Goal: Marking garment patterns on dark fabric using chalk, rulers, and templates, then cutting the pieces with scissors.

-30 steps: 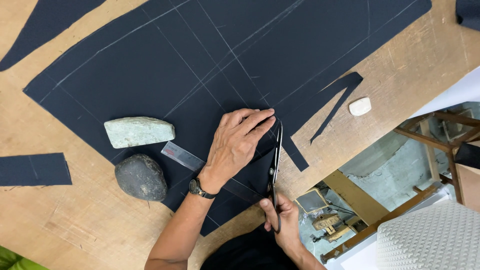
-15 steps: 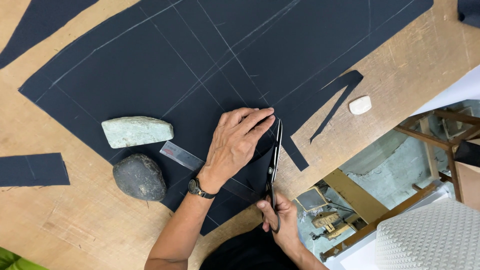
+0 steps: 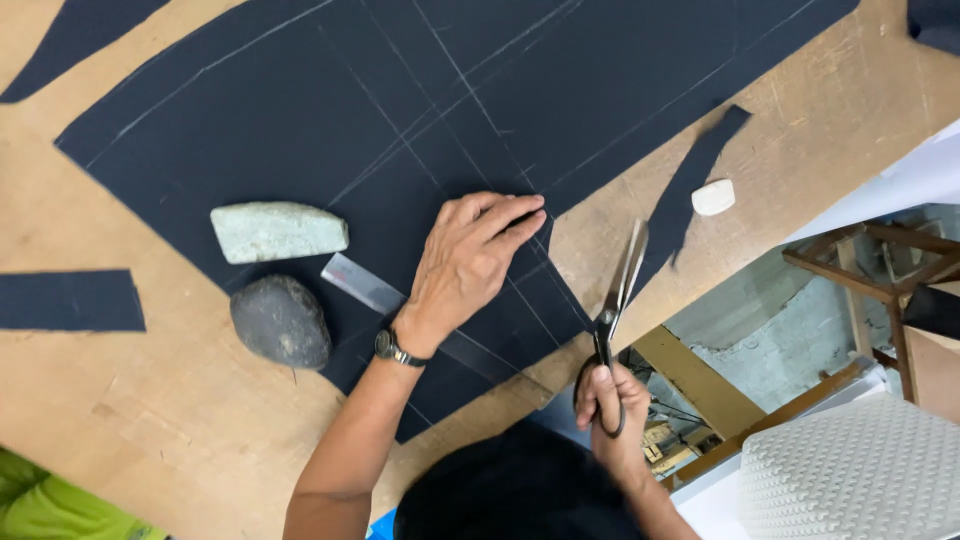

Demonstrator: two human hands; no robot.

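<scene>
A large dark navy fabric (image 3: 300, 120) marked with white chalk lines lies spread on a wooden table (image 3: 120, 420). My left hand (image 3: 470, 265), a watch on its wrist, presses flat on the fabric near its lower right edge. My right hand (image 3: 612, 410) grips the handles of long black scissors (image 3: 620, 285). The blades point away from me over bare table, just right of the fabric's cut edge, nearly closed. A narrow cut strip of the same fabric (image 3: 692, 185) lies to the right of the blades.
A pale green stone (image 3: 278, 232) and a dark grey stone (image 3: 281, 321) weigh the fabric down at left, with a clear ruler (image 3: 362, 284) beside them. White tailor's chalk (image 3: 713, 197) sits right of the strip. A fabric scrap (image 3: 65, 300) lies far left. The table edge runs diagonally at lower right.
The scissors have shifted right, from along the fabric's cut edge to over the bare table. My left hand stays pressed on the fabric.
</scene>
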